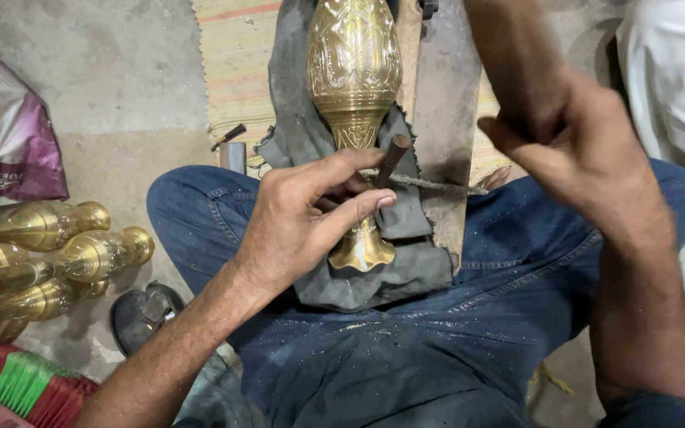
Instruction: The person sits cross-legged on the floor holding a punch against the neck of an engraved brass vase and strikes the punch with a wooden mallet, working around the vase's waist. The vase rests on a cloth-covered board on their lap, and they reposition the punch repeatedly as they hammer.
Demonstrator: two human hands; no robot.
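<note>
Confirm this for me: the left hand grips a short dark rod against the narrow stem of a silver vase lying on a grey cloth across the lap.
Not quite: the vase is golden brass, not silver, as the head view shows. The rest holds: the left hand grips a short dark rod against the narrow stem, and the vase lies on a grey cloth across the lap.
</note>
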